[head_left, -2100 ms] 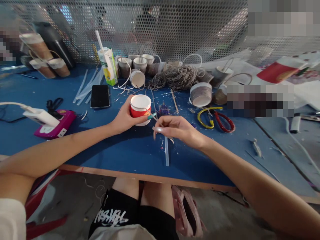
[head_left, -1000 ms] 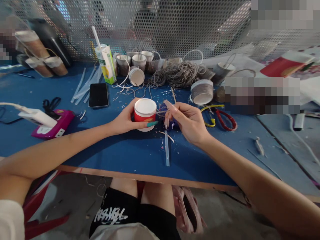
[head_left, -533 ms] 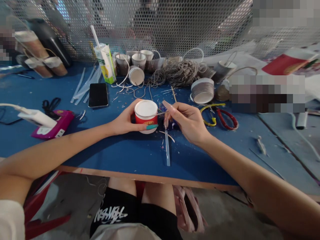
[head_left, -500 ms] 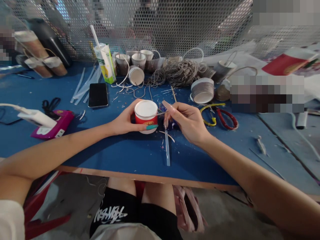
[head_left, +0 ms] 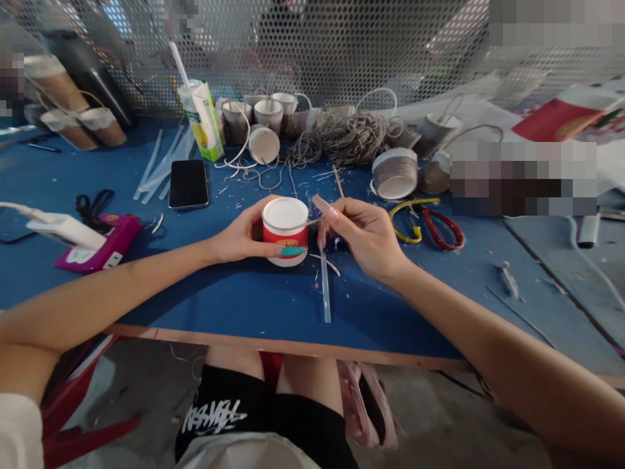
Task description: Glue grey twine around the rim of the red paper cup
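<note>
L hand (head_left: 239, 240) holds cup (head_left: 286, 236) upright, nr table (head_left: 234, 299) edge; R hand (head_left: 374, 244) pinches cord (head_left: 314, 223) narrowly (fingertip contact partly hidden). For neat lay: cord taut, level w/ rim; cup steady, light grip, no dents.

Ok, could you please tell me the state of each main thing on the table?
Red cup, upright, left hand around it.
Phone, flat, screen dark.
Drink carton, upright, straw in.
Grey cord heap, tangled.
Grey-wrapped cup, tipped over.
Pliers, handles spread.
Charger, plugged into purple power strip.
</note>
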A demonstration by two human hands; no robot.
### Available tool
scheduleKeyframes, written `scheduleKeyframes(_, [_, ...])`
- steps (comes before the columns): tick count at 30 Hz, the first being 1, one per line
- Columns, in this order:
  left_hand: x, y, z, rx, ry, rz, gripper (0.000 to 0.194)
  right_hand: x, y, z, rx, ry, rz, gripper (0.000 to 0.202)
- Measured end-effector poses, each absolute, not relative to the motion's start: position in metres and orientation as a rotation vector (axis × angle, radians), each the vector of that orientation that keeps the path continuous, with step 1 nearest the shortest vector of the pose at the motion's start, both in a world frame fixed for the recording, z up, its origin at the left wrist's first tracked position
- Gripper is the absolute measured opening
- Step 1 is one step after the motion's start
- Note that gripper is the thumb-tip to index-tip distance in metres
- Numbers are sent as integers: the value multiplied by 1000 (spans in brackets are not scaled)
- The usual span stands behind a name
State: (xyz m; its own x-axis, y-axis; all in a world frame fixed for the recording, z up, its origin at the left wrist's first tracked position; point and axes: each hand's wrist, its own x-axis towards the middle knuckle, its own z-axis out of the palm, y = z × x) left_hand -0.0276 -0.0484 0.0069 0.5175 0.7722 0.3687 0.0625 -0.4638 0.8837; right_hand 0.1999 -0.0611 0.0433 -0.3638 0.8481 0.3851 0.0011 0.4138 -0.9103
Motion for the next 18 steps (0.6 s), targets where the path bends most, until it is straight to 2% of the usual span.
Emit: scheduleKeyframes(18, [-28,-47,10,1836,643,1020,68,200,-63,44,-719,-1672,1139,48])
